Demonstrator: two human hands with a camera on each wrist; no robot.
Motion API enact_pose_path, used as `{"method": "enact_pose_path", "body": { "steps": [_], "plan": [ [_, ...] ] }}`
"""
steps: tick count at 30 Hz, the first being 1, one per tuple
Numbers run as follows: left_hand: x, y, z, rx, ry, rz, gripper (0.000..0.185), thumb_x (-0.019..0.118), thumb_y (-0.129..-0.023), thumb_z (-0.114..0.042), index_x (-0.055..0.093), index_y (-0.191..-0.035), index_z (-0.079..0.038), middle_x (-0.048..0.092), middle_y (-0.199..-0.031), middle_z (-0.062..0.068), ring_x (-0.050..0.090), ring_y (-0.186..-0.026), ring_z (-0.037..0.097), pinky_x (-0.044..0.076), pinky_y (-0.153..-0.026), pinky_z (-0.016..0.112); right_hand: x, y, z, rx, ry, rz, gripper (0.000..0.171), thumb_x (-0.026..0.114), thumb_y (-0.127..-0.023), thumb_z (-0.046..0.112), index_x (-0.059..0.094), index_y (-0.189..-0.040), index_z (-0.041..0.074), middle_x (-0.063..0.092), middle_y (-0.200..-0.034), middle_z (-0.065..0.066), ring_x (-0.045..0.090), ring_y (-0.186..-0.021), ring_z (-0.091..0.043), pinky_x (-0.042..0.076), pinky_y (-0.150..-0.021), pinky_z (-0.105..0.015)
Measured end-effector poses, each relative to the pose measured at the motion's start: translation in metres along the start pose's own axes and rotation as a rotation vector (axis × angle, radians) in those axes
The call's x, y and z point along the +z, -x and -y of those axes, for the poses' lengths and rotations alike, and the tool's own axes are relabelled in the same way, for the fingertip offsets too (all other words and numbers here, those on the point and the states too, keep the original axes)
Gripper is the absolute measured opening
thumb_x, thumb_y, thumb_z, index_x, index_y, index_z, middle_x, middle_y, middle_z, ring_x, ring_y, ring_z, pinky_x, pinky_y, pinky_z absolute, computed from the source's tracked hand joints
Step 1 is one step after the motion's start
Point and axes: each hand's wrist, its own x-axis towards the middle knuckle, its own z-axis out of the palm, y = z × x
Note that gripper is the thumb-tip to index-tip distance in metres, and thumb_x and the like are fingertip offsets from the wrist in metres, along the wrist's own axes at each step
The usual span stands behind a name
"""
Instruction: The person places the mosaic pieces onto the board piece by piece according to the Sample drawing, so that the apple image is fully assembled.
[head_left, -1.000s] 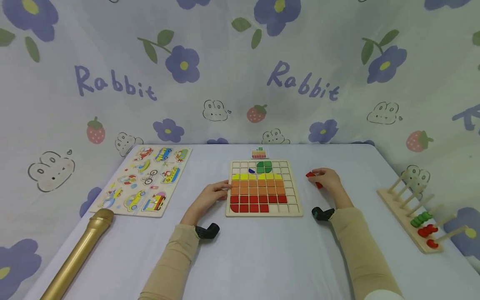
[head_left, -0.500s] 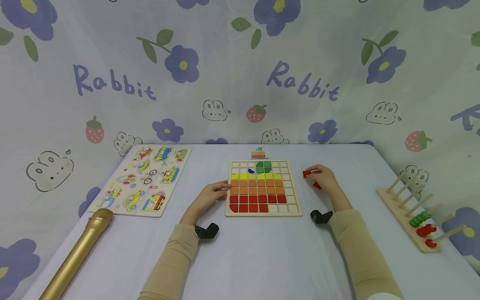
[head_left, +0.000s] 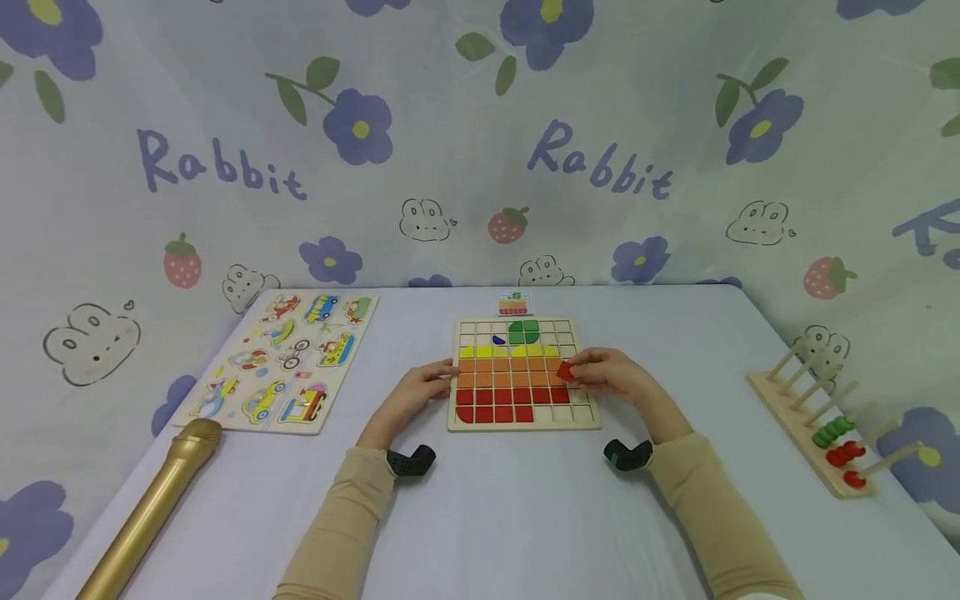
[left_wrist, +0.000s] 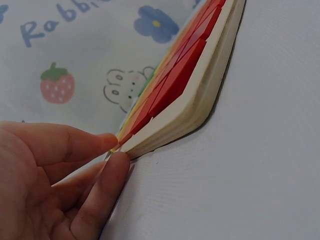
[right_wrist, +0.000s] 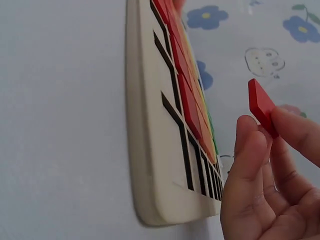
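A square wooden grid board [head_left: 581, 412] lies on the white table, partly filled with red, orange, yellow and green tiles. My left hand [head_left: 416, 396] is at its left edge; in the left wrist view the thumb and a fingertip [left_wrist: 111, 140] pinch that edge. My right hand [head_left: 618, 379] pinches a red tile [head_left: 566, 372] between thumb and fingers over the board's right side. In the right wrist view the red tile [right_wrist: 260, 106] is tilted and apart from the board. A small dark blue piece [head_left: 498, 340] sits near the green tiles.
A small picture card [head_left: 514, 304] lies behind the board. To the left are a vehicle picture puzzle [head_left: 273, 358] and a gold microphone [head_left: 161, 492]. On the right stands a wooden peg rack [head_left: 813, 437] with green and red beads. A patterned cloth hangs behind the table.
My right hand has moved left with the red tile, from the table to over the board. Another red piece once seen beside that hand is out of sight. My left hand stays put.
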Motion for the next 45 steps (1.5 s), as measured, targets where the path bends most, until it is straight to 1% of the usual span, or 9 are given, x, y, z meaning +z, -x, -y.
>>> {"method": "enact_pose_path", "body": {
  "steps": [5,11,20,24,30,36,39,41,45],
  "plan": [
    [0.001,0.001,-0.001,-0.007,0.002,0.002,0.035,0.049,-0.09,-0.007,0.058,-0.123,-0.001,0.035,-0.146,0.007,0.041,-0.127,0.024,0.044,-0.09,0.032,0.016,0.0,-0.004,0.009,0.194,0.014,0.026,0.068,-0.083,0.012,0.06,-0.102,-0.003,0.061,-0.094,-0.005,0.06,-0.078,-0.013,0.05,-0.073,-0.026],
    [0.002,0.001,-0.001,-0.02,-0.005,-0.001,0.034,0.05,-0.091,-0.008,0.058,-0.123,-0.002,0.035,-0.146,0.007,0.039,-0.128,0.024,0.044,-0.091,0.032,0.036,0.003,-0.004,-0.04,0.48,0.011,0.014,0.071,-0.079,0.014,0.066,-0.086,0.004,0.062,-0.079,-0.005,0.056,-0.067,-0.016,0.047,-0.064,-0.027],
    [0.002,0.001,-0.002,-0.01,0.014,0.007,0.035,0.049,-0.09,-0.006,0.057,-0.123,0.002,0.034,-0.146,0.01,0.041,-0.127,0.025,0.044,-0.091,0.032,0.057,0.01,0.0,-0.033,0.582,-0.048,0.007,0.071,-0.078,0.011,0.065,-0.077,0.008,0.055,-0.064,-0.003,0.05,-0.057,-0.016,0.041,-0.055,-0.025],
    [0.002,0.002,-0.004,-0.025,0.016,-0.003,0.035,0.05,-0.09,-0.007,0.057,-0.123,0.001,0.035,-0.146,0.008,0.041,-0.126,0.024,0.045,-0.09,0.032,0.058,0.01,-0.001,-0.07,0.641,-0.059,0.011,0.072,-0.076,0.01,0.063,-0.072,0.009,0.052,-0.062,-0.002,0.048,-0.059,-0.016,0.038,-0.054,-0.026],
    [0.004,0.003,-0.003,-0.026,0.016,0.003,0.034,0.051,-0.09,-0.008,0.058,-0.123,-0.001,0.034,-0.147,0.008,0.042,-0.126,0.026,0.045,-0.09,0.032,0.033,0.012,0.0,-0.136,0.605,-0.104,0.016,0.073,-0.077,0.014,0.059,-0.077,0.006,0.055,-0.075,-0.004,0.049,-0.067,-0.017,0.041,-0.058,-0.028],
    [0.005,0.003,-0.005,-0.012,0.033,0.002,0.035,0.05,-0.09,-0.007,0.058,-0.123,0.0,0.034,-0.146,0.009,0.038,-0.129,0.026,0.045,-0.091,0.033,-0.018,0.02,0.003,-0.135,0.517,-0.294,0.02,0.067,-0.082,0.013,0.06,-0.094,-0.002,0.058,-0.089,-0.012,0.052,-0.07,-0.019,0.046,-0.062,-0.031],
    [0.004,0.009,-0.016,-0.023,0.021,0.014,0.036,0.049,-0.09,-0.005,0.055,-0.124,0.003,0.033,-0.147,0.011,0.037,-0.13,0.027,0.044,-0.092,0.034,-0.039,0.023,-0.001,-0.112,0.546,-0.378,0.029,0.064,-0.084,0.012,0.06,-0.107,-0.004,0.058,-0.099,-0.019,0.056,-0.077,-0.026,0.045,-0.065,-0.032],
    [0.003,0.009,-0.017,-0.036,0.02,0.017,0.036,0.049,-0.091,-0.006,0.055,-0.125,0.003,0.032,-0.147,0.011,0.037,-0.13,0.027,0.044,-0.092,0.034,-0.048,0.025,-0.004,-0.097,0.582,-0.406,0.035,0.061,-0.086,0.012,0.057,-0.117,-0.003,0.056,-0.109,-0.024,0.056,-0.087,-0.031,0.045,-0.068,-0.035],
    [0.002,0.004,-0.008,-0.043,0.007,0.006,0.035,0.05,-0.091,-0.008,0.056,-0.125,0.0,0.032,-0.148,0.009,0.037,-0.13,0.026,0.044,-0.092,0.033,-0.055,0.022,-0.011,-0.069,0.656,-0.381,0.047,0.058,-0.088,0.014,0.049,-0.13,-0.004,0.049,-0.119,-0.03,0.05,-0.101,-0.039,0.043,-0.077,-0.043]
  ]
}}
